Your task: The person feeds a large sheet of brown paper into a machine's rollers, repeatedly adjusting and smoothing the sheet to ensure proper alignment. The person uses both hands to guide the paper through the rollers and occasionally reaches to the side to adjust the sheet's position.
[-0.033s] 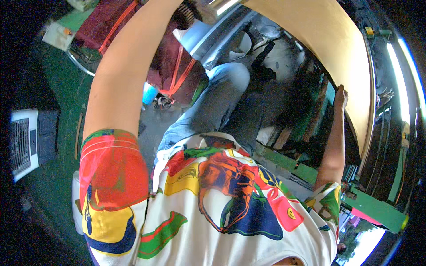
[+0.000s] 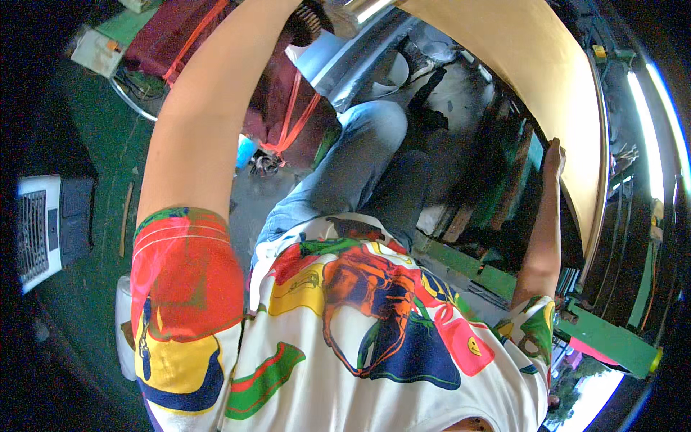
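A large tan, smooth, curved sheet (image 2: 536,54) fills the upper right, its edge bending down the right side. My right hand (image 2: 554,160) grips the near edge of this sheet, fingers closed over it. My left arm reaches up and out past the top edge, so its hand is out of view. Close by that arm, at the top, a dark bristled thing like a brush (image 2: 309,27) shows in part; what holds it is hidden.
Maroon cloth (image 2: 277,108) with orange-red straps lies left of my jeans-clad knee (image 2: 371,126). A green metal bar (image 2: 612,338) runs at lower right. A white slatted unit (image 2: 39,234) stands far left. Bright tube lights (image 2: 644,129) show at right.
My left arm has shifted slightly to the right, and a little more of the bristled thing shows beside it. My right hand stays at the same spot on the sheet.
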Available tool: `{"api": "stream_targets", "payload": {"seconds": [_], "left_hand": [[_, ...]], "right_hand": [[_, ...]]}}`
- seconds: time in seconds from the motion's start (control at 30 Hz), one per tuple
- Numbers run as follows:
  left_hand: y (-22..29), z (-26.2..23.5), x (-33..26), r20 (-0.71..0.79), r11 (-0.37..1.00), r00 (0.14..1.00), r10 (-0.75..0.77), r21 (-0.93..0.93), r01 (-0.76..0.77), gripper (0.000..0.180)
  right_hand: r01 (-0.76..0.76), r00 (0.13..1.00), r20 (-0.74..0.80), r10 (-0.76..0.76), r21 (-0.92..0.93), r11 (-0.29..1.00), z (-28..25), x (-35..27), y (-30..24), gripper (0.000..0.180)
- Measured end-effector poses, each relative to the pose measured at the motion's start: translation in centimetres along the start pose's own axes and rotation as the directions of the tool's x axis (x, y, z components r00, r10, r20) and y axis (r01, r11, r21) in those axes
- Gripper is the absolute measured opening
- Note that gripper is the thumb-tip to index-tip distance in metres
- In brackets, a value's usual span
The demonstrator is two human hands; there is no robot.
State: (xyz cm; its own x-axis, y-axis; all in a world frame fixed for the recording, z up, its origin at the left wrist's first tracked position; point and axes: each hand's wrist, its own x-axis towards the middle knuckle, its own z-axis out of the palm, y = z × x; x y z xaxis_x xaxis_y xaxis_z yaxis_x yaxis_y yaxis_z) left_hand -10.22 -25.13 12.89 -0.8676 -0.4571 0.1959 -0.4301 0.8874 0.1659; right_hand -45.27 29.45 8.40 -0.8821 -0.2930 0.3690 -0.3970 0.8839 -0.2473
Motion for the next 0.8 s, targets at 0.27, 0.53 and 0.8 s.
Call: {"api": "stream_targets", "payload": {"seconds": [0.27, 0.53, 0.8], "left_hand": [[1.2, -0.2, 0.5, 0.071, 0.999, 0.997, 0.010, -0.048, -0.007, 0.072], [1.1, -0.5, 0.2, 0.041, 0.998, 0.998, 0.050, 0.033, -0.052, 0.076], [0.8, 1.8, 2.4, 0.003, 0.974, 0.993, 0.120, 0.196, -0.118, 0.084]], "right_hand": [[-0.036, 0.996, 0.081, 0.044, -0.098, 0.995, -1.2, 0.8, -4.0, 0.050], [0.047, 0.998, 0.033, -0.045, -0.055, 0.997, 0.1, -1.2, -6.3, 0.059], [-0.092, 0.995, -0.042, 0.089, -0.091, 0.992, 1.4, -2.1, -6.7, 0.057]]}}
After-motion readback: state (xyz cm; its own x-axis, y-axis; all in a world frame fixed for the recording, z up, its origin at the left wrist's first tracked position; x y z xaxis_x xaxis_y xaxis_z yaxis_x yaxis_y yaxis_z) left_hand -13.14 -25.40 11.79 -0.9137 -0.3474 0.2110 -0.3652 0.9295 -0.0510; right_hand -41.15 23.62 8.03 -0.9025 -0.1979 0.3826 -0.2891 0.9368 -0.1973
